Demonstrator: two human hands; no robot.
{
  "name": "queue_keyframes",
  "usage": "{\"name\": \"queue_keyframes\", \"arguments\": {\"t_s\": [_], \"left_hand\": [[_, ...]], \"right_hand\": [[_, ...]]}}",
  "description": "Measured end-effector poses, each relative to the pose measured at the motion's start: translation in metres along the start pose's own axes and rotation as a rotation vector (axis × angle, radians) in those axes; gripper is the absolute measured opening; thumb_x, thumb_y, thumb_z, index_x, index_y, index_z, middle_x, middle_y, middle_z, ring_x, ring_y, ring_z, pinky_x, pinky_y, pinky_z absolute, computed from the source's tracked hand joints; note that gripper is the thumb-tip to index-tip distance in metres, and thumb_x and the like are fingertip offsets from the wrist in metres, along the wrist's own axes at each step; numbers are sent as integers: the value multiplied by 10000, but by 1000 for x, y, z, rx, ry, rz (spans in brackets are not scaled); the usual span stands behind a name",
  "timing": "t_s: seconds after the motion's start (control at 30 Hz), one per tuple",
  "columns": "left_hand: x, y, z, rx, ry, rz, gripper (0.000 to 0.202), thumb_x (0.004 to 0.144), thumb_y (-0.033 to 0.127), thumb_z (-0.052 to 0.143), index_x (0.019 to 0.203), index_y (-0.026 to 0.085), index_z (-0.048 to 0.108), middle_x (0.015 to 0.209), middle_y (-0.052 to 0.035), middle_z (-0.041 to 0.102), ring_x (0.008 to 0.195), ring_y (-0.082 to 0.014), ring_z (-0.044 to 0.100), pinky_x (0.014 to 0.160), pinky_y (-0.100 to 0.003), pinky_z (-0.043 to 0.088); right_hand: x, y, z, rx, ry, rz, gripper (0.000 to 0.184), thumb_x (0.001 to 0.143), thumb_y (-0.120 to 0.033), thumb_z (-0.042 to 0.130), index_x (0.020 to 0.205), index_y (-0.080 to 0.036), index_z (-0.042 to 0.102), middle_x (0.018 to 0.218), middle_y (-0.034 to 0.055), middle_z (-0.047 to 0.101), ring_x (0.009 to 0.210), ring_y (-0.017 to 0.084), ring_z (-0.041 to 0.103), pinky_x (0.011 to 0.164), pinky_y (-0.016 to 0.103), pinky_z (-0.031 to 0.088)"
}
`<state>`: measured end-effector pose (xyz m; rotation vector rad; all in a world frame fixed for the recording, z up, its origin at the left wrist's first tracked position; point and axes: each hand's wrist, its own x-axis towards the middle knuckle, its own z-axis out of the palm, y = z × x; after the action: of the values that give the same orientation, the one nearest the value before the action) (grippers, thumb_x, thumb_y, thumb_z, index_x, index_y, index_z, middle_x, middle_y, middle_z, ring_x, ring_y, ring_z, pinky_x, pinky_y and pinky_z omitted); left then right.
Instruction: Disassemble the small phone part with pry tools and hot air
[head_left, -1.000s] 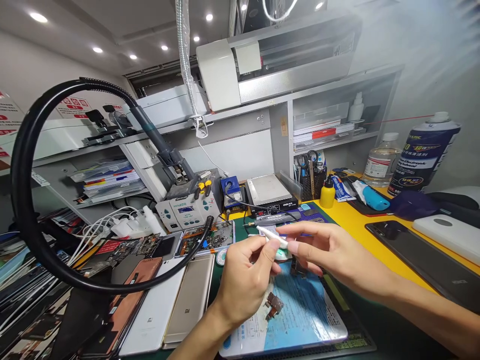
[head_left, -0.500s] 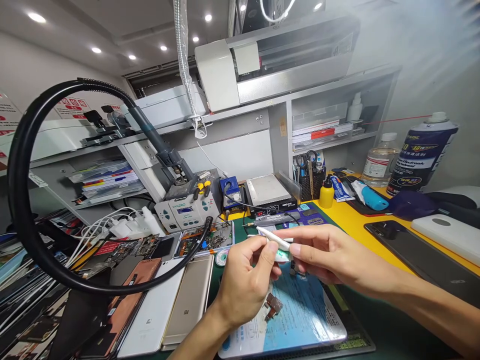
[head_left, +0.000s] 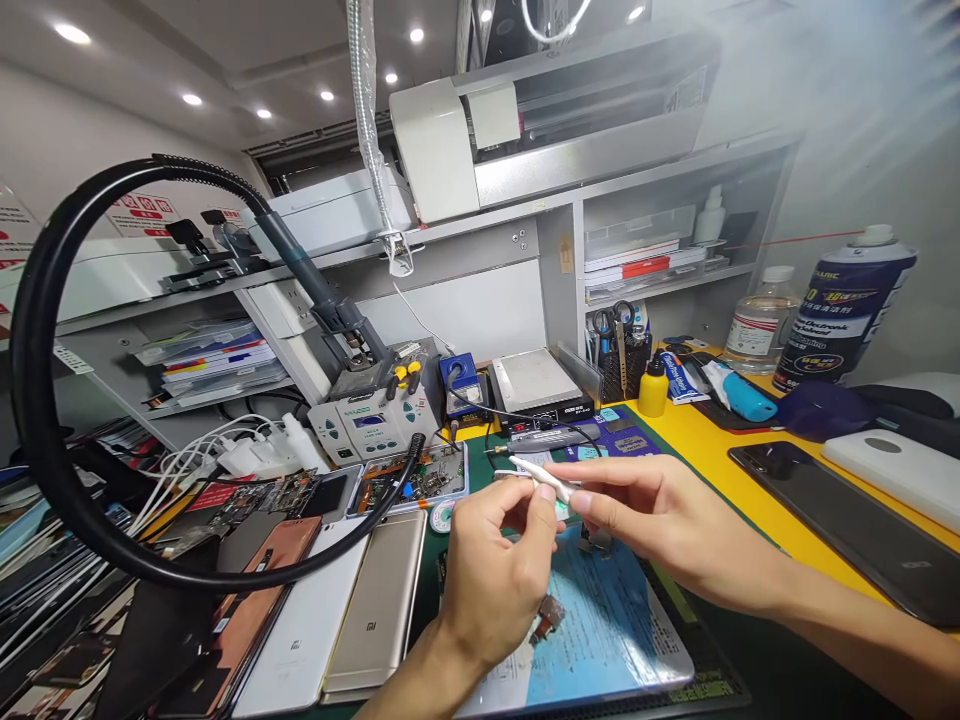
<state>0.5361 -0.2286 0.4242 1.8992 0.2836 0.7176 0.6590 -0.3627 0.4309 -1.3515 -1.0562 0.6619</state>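
Note:
Between the fingertips of both hands is a slim white rolled piece (head_left: 531, 466), pointed at its far end; its material is hard to tell. My left hand (head_left: 496, 570) pinches it between thumb and forefinger. From the other side, my right hand (head_left: 660, 510) grips its near end. Something small and green shows just under the fingers. Below the hands lies a flat blue-and-white printed pad (head_left: 607, 630). A small brownish metal part (head_left: 551, 615) rests on it, partly covered by my left hand. Another small dark part (head_left: 596, 538) sits under my right fingers.
Phones, including a gold one (head_left: 375, 600), lie at the left under a looping black hose (head_left: 34, 400). Behind stand a rework station (head_left: 371, 425), a parts tray (head_left: 442, 475) and a pen-shaped tool (head_left: 551, 438). A yellow bottle (head_left: 652, 390) and spray can (head_left: 847, 310) are at right.
Both hands have shifted slightly, with the left hand a little to the right and now covering more of the brownish part. The white piece has turned slightly in the fingers.

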Motion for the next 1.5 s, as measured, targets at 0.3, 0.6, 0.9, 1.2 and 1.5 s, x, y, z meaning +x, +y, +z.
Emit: {"name": "queue_keyframes", "arguments": {"t_s": [0.3, 0.6, 0.9, 1.2, 1.5], "left_hand": [[-5, 7, 0, -10, -32, -20, 357, 949, 339, 541, 643, 172, 616, 627, -16, 636, 668, -138, 645, 630, -212, 485], [-1, 9, 0, -131, -68, -124, 367, 927, 430, 594, 703, 149, 672, 600, -15, 639, 564, -115, 599, 589, -211, 478], [0, 8, -2, -188, -123, -122, 319, 936, 391, 584, 768, 140, 687, 606, -9, 635, 542, -110, 587, 573, -218, 481], [0, 8, -3, -202, -125, -111, 285, 944, 382, 576, 834, 144, 688, 700, -18, 666, 559, -103, 593, 569, -219, 489], [-3, 9, 0, -6, -22, -33, 324, 941, 361, 565, 710, 163, 677, 642, -10, 658, 561, -105, 596, 578, -210, 464]], "right_hand": [[-3, 4, 4, -365, 122, -193, 321, 964, -260, 583, 1248, -240, 731, 964, 52, 738, 856, 163, 664, 732, 261, 541], [-7, 8, 6, -421, 162, -269, 297, 963, -259, 579, 1200, -243, 756, 893, 49, 712, 787, 150, 620, 676, 253, 497], [1, 0, -1, 15, 22, 117, 461, 926, -504, 632, 1258, -195, 717, 617, -23, 515, 547, 78, 383, 448, 184, 283], [4, -3, -6, 295, -8, 294, 434, 840, -424, 768, 1205, -192, 738, 588, -51, 411, 503, 42, 243, 410, 172, 145], [3, -1, -5, 245, 58, 288, 448, 808, -420, 795, 1167, -158, 745, 560, -53, 434, 485, 39, 255, 409, 182, 153]]}}
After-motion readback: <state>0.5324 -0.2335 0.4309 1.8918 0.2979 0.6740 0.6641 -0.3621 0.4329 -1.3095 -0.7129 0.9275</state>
